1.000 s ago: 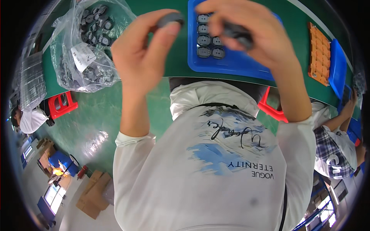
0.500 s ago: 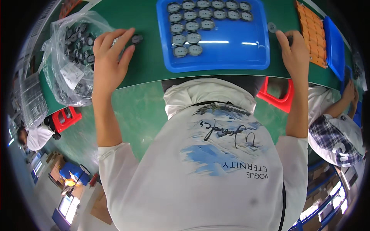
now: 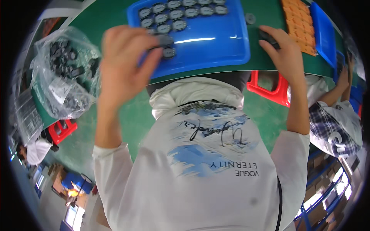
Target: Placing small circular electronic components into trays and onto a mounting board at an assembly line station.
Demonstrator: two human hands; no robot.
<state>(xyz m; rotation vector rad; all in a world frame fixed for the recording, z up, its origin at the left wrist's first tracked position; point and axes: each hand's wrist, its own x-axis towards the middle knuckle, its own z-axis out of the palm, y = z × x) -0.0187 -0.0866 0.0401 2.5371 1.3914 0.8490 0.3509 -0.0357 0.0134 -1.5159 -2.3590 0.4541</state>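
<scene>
One dark grey part [image 3: 165, 39] sits at the fingertips of the left hand [image 3: 127, 57], over the near-left area of the blue tray [image 3: 200, 63]. Looks pinched between thumb and fingers; hand is blurred, can't tell if the part touches the tray floor. Just near of it, a grey oval part [image 3: 168, 52] lies in the tray. Far side of the tray: rows of similar oval parts [image 3: 176, 14], right and near area bare blue.

Right hand [image 3: 283, 50] is right of the tray, over the green desk [image 3: 260, 57]. Thumb and index curl round a black piece [image 3: 268, 38]; can't tell if it's lifted. Small grey disc [image 3: 250, 18] on the desk, between tray and right hand, a bit farther out.

Left end: clear plastic bag [image 3: 59, 94] with loose dark parts [image 3: 63, 57] inside, near the left hand. Right end: orange slotted tray [image 3: 300, 29], second blue tray [image 3: 323, 34] right beside it. Red stool [image 3: 283, 92] below the desk edge, right of the person's lap.
</scene>
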